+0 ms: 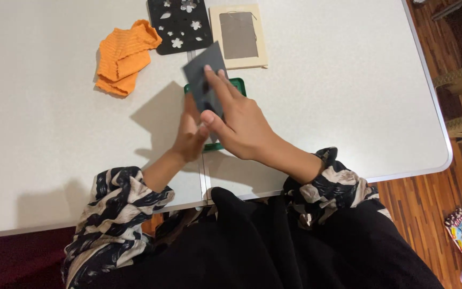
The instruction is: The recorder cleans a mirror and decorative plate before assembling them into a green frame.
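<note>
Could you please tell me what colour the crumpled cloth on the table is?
The crumpled cloth is orange, with a ribbed texture; the head view shows it.

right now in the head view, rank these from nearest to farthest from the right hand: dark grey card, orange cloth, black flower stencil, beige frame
1. Dark grey card: held in the right hand, above the green tray.
2. Beige frame: straight beyond the card, toward the far edge of the table.
3. Black flower stencil: left of the frame.
4. Orange cloth: farthest, off to the left.
</note>
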